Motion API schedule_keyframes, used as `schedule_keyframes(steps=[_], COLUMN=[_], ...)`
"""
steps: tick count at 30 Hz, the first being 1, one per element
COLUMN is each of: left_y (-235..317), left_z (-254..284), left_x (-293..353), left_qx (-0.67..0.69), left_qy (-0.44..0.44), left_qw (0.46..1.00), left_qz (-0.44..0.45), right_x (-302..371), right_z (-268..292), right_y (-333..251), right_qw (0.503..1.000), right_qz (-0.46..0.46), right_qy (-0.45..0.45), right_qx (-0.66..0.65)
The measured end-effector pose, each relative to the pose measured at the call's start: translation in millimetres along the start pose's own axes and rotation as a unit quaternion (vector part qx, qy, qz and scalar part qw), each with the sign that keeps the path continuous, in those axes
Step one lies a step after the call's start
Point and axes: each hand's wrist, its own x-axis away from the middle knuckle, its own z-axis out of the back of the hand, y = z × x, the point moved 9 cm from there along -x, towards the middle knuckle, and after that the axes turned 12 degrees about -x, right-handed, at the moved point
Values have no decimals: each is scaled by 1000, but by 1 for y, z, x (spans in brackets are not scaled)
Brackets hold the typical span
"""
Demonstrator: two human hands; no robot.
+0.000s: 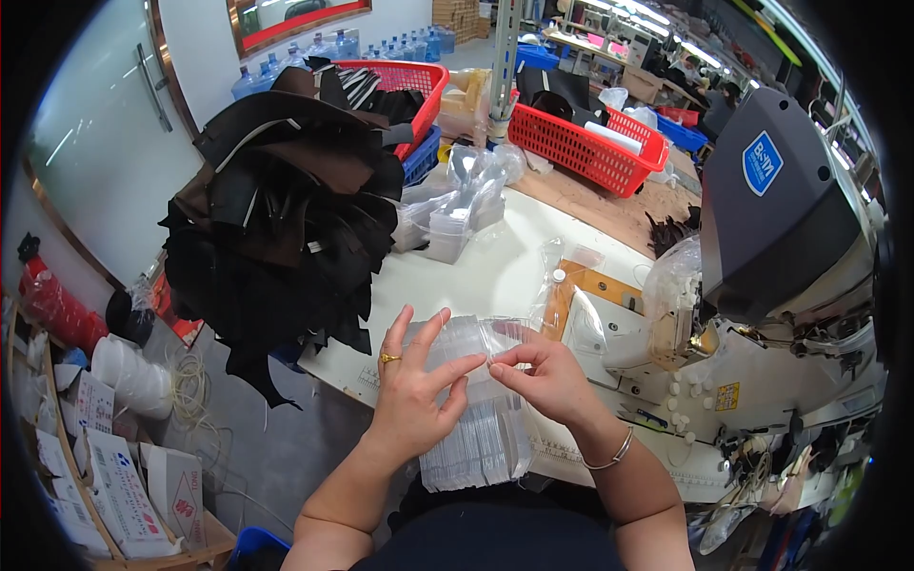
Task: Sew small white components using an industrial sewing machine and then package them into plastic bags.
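A thick bundle of thin, clear plastic pieces lies at the table's front edge, below and between my hands. My left hand, with a gold ring, rests over the bundle's left side. Its fingers are spread, and the index finger reaches across to the right fingertips. My right hand, wearing a bangle, has thumb and index finger pinched together at the bundle's upper right. A clear plastic piece shows just beyond those fingertips and appears to be in the pinch; its held edge is too small to make out.
A large heap of black and brown cut pieces hangs over the table's left side. A clear bag of plastic parts stands behind. The sewing machine fills the right side. A red basket is at the back, cartons at lower left.
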Motion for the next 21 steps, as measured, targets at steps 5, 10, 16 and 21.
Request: schedule_keyframes(steps=[5, 10, 16, 21], left_y=[1, 0, -1, -2], left_z=[0, 2, 3, 4], left_x=[0, 2, 2, 2], left_qx=[-3, -4, 9, 11], left_qy=[1, 7, 18, 20], left_qw=[1000, 1000, 1000, 1000], left_qz=[-2, -2, 4, 4], right_x=[1, 4, 5, 8], right_z=[-1, 6, 3, -2], right_y=[-7, -20, -23, -32], right_qw=[990, 979, 987, 978], right_qz=[46, 68, 73, 106], right_qy=[56, 104, 61, 28], right_qx=[119, 162, 129, 178])
